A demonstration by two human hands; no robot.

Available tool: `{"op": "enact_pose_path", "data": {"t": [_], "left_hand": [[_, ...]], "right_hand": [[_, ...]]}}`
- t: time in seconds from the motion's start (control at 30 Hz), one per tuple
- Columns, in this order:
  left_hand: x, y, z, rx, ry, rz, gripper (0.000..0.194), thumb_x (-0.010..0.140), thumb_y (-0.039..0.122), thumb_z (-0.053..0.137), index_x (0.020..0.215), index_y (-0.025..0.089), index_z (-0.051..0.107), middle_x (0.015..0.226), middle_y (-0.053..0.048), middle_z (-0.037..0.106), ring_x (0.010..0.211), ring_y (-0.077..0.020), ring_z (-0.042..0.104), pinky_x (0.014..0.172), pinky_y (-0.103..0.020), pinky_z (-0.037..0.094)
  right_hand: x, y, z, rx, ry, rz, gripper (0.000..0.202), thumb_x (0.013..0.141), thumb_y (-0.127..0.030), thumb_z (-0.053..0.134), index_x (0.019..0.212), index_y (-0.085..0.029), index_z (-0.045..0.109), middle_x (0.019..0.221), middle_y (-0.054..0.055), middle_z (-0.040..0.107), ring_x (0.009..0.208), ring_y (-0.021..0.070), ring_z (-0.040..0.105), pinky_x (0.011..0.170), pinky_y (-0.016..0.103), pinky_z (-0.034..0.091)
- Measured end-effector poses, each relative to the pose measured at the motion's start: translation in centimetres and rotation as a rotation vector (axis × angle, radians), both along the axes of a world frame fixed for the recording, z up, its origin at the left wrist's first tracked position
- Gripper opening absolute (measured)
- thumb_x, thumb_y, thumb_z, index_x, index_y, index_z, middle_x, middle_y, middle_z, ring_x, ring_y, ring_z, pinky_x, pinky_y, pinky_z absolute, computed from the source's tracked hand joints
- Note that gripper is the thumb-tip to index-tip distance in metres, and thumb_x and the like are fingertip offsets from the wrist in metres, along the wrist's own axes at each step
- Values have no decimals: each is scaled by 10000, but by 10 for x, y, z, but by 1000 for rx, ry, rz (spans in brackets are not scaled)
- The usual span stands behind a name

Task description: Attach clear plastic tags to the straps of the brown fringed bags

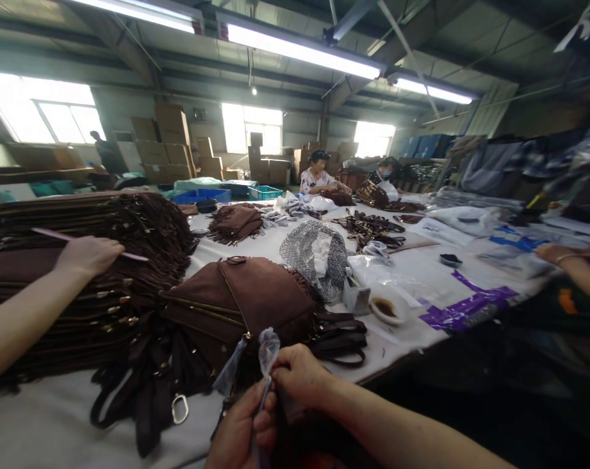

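Note:
At the bottom centre my left hand (246, 423) is closed round a thin, twisted strip of clear plastic wrap (268, 348), whose puffed end stands up above the fingers. My right hand (302, 378) pinches the same wrap from the right, its fingers touching the left hand's. Just beyond them lies a brown fringed bag (265, 296) with zips and a flap. A second piece of plastic (231, 368) hangs at the bag's zip pull. Dark straps (150, 384) with a metal ring spill over the table edge to the left.
A co-worker's hand (89, 255) holds a pale stick over stacked brown bags (143, 228) at left. On the white table (211, 251) are a patterned roll (299, 247), a cup of brown liquid (386, 309) and purple plastic (465, 309). Another person's hand (553, 253) is at right.

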State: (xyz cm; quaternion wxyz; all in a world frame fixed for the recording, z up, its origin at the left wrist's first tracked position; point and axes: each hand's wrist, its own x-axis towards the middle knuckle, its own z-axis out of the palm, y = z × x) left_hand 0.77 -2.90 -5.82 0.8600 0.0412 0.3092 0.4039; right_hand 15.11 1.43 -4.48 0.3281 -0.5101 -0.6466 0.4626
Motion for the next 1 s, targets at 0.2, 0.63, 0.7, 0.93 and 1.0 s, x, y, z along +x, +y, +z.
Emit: {"op": "enact_pose_path", "data": {"t": [0.2,0.63,0.7,0.93,1.0], "left_hand": [[6,-8,1,38,155,-13,269,751,370,734,713,149,585,473,89,418,347,-6,308,352,-121,264],[16,-20,10,627,1045,146,318,767,498,596,784,196,693,769,-69,712,783,-248,644,733,-351,500],[13,-18,10,468,845,124,367,745,523,619,869,188,700,852,-89,730,811,-253,662,730,-362,513],[11,-10,5,208,490,253,277,700,422,742,792,169,677,635,10,638,525,-97,554,498,-201,411],[11,-11,3,227,596,269,266,719,437,714,786,181,681,594,26,610,504,-107,538,480,-215,408]], "right_hand": [[-8,7,-7,-143,61,-23,161,656,-122,554,687,-124,712,609,-13,644,535,90,494,498,182,347],[5,-27,4,-272,396,-116,343,639,-421,757,750,-102,698,611,2,595,557,102,483,563,234,371],[7,-26,5,-260,396,-136,342,637,-413,773,738,-92,712,636,13,611,586,103,476,588,239,366],[2,-25,8,-297,432,-126,360,620,-423,789,717,-84,716,623,21,621,556,95,476,573,238,358],[1,-27,7,-303,405,-156,367,612,-428,784,718,-82,716,619,26,630,545,100,489,565,241,369]]}}
